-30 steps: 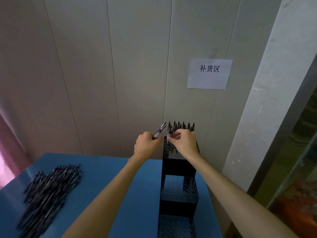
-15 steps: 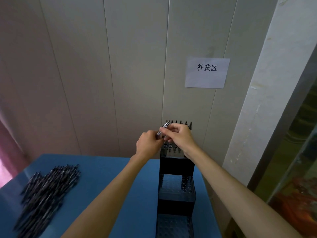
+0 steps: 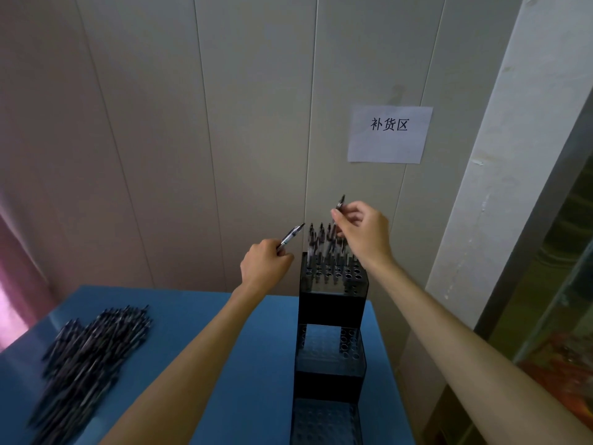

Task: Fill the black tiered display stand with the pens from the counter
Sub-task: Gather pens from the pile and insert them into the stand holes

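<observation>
One pen is pinched by the right hand above the stand for insertion, spare pens gripped by the left hand beside it.

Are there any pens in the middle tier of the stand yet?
No, the middle tier shows only empty holes; the pens stand in the top tier alone.

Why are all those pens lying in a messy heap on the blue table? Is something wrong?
Nothing is broken. The heap of pens is just loose stock on the counter. Only the stand's top tier holds pens; the lower tiers look empty. Each hand, left and right, holds one pen.
</observation>
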A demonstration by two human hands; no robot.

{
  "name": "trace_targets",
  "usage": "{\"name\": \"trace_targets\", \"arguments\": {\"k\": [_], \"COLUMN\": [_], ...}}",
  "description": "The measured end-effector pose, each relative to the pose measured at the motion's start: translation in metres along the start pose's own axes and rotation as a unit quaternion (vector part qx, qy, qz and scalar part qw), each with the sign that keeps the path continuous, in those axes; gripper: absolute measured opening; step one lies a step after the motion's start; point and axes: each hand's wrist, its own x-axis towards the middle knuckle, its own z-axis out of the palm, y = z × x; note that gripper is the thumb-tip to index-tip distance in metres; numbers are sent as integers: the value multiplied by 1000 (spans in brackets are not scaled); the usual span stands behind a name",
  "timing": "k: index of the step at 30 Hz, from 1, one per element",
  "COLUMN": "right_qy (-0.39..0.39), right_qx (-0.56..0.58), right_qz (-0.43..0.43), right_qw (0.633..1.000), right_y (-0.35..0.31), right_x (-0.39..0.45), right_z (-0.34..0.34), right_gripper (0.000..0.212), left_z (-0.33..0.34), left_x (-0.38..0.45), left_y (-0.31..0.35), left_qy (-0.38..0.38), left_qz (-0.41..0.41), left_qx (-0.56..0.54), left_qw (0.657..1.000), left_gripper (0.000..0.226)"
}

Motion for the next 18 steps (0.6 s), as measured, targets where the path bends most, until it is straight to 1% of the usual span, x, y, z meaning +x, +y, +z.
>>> {"name": "trace_targets", "arguments": {"k": [2, 6, 9, 13, 18], "right_qy": [-19, -46, -50, -64, -115], "right_qx": [-34, -62, -69, -89, -136], "right_qz": [-26, -37, -32, -19, 0], "right_qw": [999, 996, 996, 994, 984], "right_y": [2, 9, 15, 19, 28], "right_x": [-3, -11, -15, -16, -20], "right_z": [4, 11, 14, 15, 22], "right_gripper": [18, 13, 9, 12, 15], "left_z": [-1, -2, -2, -3, -3], "left_x": [0, -1, -4, -5, -6], "left_y": [1, 2, 3, 4, 6], "left_qy": [0, -5, -8, -13, -16], "left_qz": [4, 13, 23, 27, 36], "left_qx": [-6, -9, -9, -10, -14], "left_qw": [1000, 1000, 1000, 1000, 999], "left_gripper": [27, 27, 30, 30, 30]}}
